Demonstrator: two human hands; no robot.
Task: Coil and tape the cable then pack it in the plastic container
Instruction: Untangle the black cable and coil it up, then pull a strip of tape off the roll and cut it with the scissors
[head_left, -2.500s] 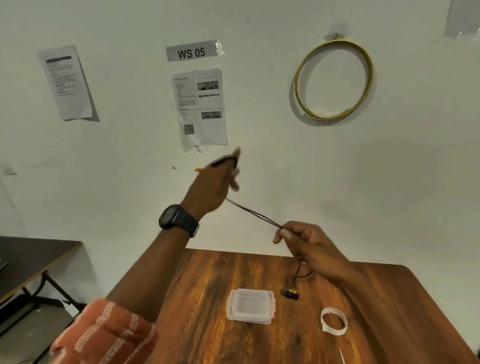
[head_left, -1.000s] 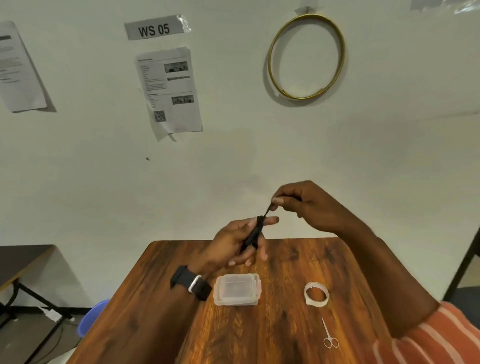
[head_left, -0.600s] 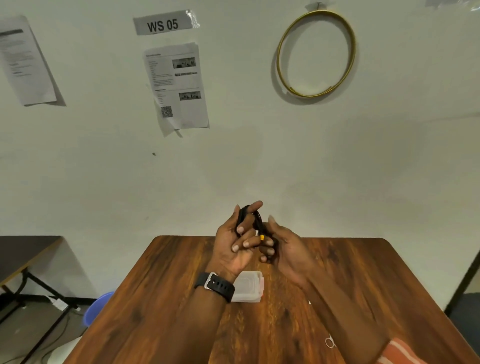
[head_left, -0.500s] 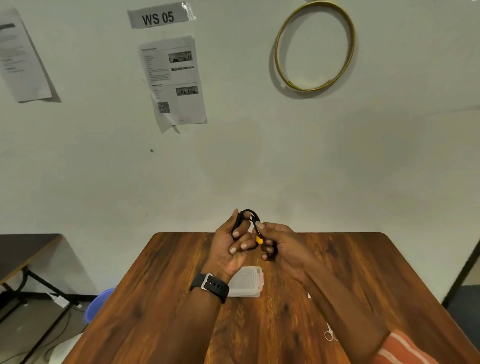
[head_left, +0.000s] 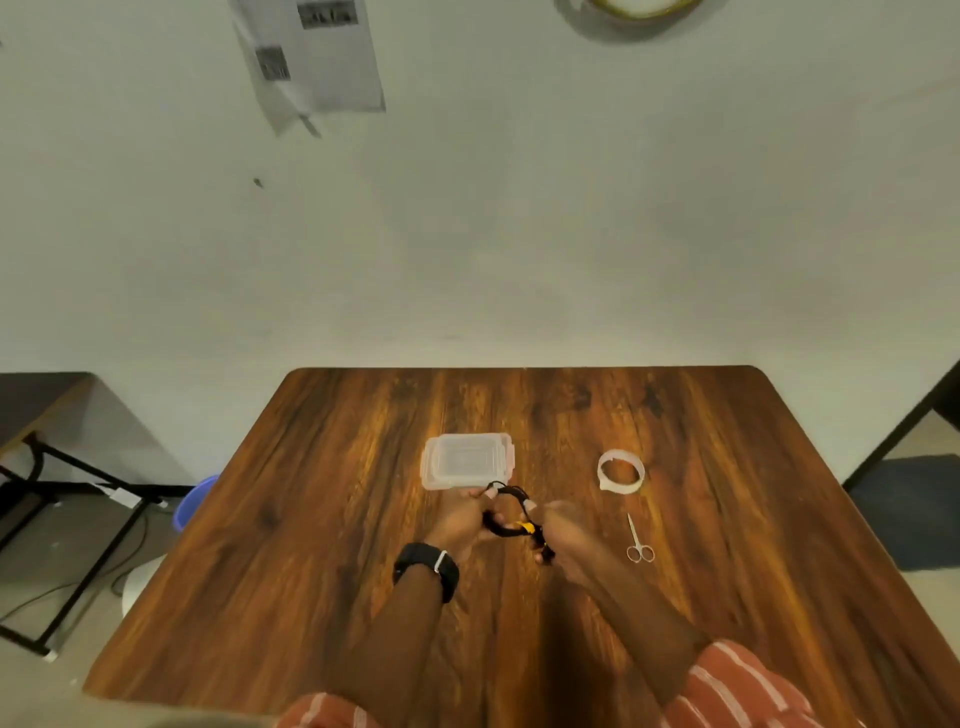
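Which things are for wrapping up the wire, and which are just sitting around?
For the job: cable held in both hands, plastic container, tape roll, scissors.

Just around: blue bucket, wall paper, gold hoop, side table.

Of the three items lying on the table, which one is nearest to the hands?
The plastic container, just beyond the left hand; tape roll and scissors lie farther right.

We can't read any text here. The paper sheet (head_left: 311, 57) taped to the wall has a QR code (head_left: 271, 63) and a small printed pic w/ dark blocks, but the print's too blurred to make out. No legible label or brand on the plastic container (head_left: 466, 461), tape roll (head_left: 620, 471) or watch (head_left: 427, 569).
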